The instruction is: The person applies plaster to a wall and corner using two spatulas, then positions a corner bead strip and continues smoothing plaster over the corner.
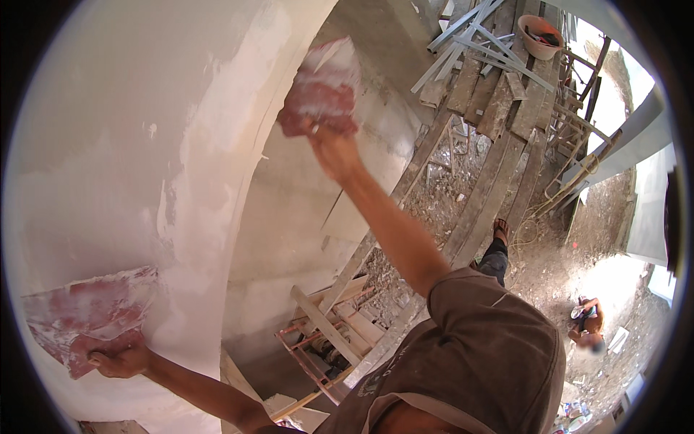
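My left hand grips a red flat scraper blade smeared with white putty and presses it against the white curved wall at the lower left. My right hand is raised high and holds a second red putty blade, also caked with white paste, at the edge of the plastered arch. Both arms reach up from my brown shirt.
I stand on wooden scaffold planks high above rubble-strewn ground. An orange bucket and metal strips lie on the planks beyond. Another person crouches on the ground far below. A wooden frame leans under the arch.
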### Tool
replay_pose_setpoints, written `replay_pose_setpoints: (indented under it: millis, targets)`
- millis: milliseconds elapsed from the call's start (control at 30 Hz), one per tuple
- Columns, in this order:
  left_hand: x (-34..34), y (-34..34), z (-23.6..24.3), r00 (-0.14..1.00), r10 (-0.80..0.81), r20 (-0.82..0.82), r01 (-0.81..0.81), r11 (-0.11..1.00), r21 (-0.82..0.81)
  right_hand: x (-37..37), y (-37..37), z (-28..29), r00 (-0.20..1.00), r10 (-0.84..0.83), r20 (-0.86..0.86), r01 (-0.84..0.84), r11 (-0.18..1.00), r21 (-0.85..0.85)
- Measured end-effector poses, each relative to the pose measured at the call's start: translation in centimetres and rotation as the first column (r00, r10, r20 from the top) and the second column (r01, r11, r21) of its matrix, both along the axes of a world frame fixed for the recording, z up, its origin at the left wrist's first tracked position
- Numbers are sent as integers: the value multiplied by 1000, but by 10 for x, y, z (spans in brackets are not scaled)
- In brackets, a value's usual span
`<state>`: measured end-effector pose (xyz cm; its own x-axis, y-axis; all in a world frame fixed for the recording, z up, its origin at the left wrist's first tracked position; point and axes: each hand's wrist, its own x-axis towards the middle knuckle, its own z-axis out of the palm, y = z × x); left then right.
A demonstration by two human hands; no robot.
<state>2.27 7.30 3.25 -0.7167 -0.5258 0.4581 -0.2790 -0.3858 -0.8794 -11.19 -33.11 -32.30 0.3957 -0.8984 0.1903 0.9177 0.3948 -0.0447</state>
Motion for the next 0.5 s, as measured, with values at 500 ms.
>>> replay_pose_setpoints:
  millis: [500]
  targets:
    - [-17,-5,-4,996,84,-13,-84,996,19,-4,206,-44,790,-86,-607,-220,885,-411]
